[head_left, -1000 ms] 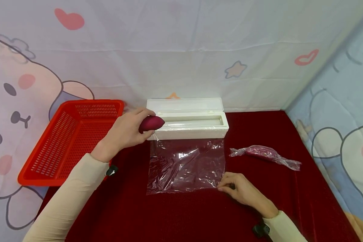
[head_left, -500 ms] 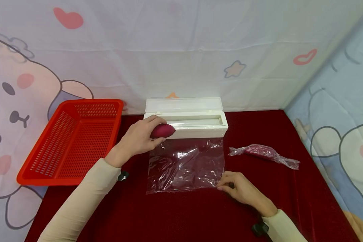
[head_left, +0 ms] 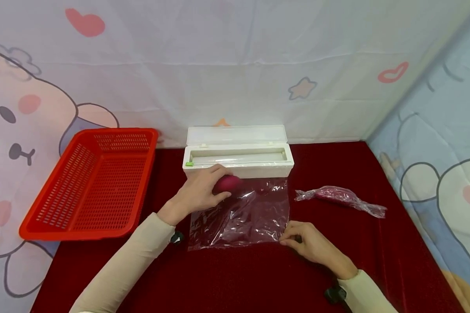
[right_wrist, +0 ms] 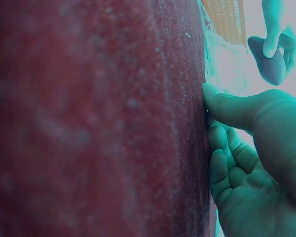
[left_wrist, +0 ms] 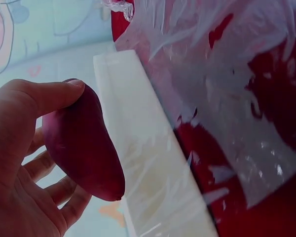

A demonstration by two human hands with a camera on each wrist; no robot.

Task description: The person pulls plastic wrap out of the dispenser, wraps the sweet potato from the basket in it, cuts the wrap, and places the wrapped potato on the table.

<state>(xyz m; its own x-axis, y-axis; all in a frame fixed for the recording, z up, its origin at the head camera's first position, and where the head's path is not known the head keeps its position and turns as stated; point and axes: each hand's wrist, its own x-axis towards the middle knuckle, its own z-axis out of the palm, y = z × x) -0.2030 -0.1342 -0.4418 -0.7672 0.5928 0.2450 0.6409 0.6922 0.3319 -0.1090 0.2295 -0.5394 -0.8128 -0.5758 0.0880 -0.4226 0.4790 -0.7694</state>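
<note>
My left hand (head_left: 197, 191) grips a smooth maroon sweet potato (left_wrist: 84, 140) with tapered ends, thumb on one side and fingers round the other. It is over the back left part of a clear plastic film sheet (head_left: 250, 217), in front of the white cling film box (head_left: 239, 170). The film runs from the box down over the red cloth. At the sheet's front right corner, my right hand (head_left: 311, 243) pinches the film edge between thumb and fingers, low against the cloth. In the right wrist view, the sweet potato (right_wrist: 269, 61) shows in the left hand beyond.
A red plastic basket (head_left: 141, 208) stands at the left. To the right lies a film-wrapped maroon piece (head_left: 338, 195) with twisted ends. The box lid (head_left: 236, 134) stands raised at the back, and a green slider (head_left: 189, 164) sits at the box's left end.
My left hand has moved right and toward me with the sweet potato, from over the box to over the film. The right hand stays at the film's corner.
</note>
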